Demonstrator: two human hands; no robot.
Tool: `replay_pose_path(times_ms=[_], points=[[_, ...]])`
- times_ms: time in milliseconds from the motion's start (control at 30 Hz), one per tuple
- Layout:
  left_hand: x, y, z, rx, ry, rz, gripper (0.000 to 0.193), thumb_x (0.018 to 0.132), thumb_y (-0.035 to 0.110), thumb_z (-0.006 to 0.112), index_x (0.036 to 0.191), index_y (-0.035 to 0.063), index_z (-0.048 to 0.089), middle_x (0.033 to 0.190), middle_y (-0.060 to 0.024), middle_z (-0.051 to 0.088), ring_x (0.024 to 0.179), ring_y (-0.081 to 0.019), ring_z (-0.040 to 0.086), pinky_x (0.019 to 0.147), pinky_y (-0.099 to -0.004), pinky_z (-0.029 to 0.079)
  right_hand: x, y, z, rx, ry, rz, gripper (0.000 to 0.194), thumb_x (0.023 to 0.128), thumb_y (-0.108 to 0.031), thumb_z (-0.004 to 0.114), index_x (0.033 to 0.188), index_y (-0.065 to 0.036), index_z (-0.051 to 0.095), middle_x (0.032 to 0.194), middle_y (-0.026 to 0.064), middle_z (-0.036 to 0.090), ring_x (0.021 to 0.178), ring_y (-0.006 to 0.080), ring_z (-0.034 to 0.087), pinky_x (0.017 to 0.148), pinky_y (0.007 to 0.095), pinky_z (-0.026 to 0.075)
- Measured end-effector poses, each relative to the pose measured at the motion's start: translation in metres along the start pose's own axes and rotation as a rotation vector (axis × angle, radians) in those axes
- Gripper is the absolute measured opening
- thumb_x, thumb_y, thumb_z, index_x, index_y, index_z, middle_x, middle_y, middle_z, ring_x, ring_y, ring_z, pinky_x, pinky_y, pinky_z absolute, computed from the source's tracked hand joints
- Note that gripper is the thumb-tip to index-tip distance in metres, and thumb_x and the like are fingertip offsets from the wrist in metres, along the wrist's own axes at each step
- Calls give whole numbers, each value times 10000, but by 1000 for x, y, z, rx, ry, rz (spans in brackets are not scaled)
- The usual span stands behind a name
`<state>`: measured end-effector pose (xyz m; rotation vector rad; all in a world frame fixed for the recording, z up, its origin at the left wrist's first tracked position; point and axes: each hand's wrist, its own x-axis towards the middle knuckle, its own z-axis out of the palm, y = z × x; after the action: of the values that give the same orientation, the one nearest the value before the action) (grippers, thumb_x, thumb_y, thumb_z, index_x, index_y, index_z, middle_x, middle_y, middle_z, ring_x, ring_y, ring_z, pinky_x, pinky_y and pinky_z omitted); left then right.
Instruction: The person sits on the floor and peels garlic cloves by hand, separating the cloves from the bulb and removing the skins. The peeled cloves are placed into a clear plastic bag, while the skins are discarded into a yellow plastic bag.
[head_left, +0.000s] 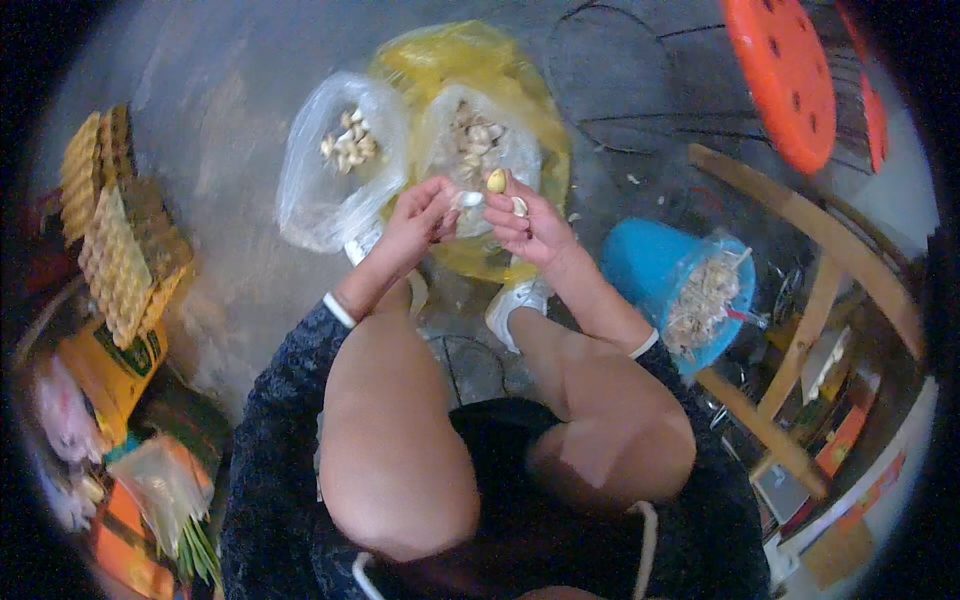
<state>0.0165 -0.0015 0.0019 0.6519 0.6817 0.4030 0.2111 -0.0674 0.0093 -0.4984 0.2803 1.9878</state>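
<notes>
My right hand (529, 225) grips a yellowish garlic clove (496, 181) at its fingertips, with a paler clove (519, 206) tucked against its fingers. Close beside it, my left hand (426, 214) pinches a small white piece of garlic (470, 199); whether this is clove or skin is unclear. Below both hands, an open clear plastic bag (517, 139) of unpeeled-looking garlic cloves (477, 133) lies on a larger yellow plastic bag (457, 49). To the left, another clear bag (304, 180) contains pale garlic cloves (351, 142).
A blue bucket (637, 251) full of garlic skins (705, 300) tilts at the right, near a wooden frame (810, 330). Red-orange stools (784, 82) stand at upper right. Egg trays (120, 255) and bagged green stalks (196, 551) are at left.
</notes>
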Motion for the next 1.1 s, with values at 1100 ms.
replay_pose_path(times_ms=[1100], points=[[2, -24, -26, 596, 43, -36, 252, 990, 284, 542, 824, 95, 556, 664, 71, 435, 578, -46, 392, 511, -222, 314, -369, -98, 146, -1360, 1454, -1125, 316, 995, -328, 542, 1036, -42, 669, 677, -17, 568, 556, 52, 496, 484, 221, 365]])
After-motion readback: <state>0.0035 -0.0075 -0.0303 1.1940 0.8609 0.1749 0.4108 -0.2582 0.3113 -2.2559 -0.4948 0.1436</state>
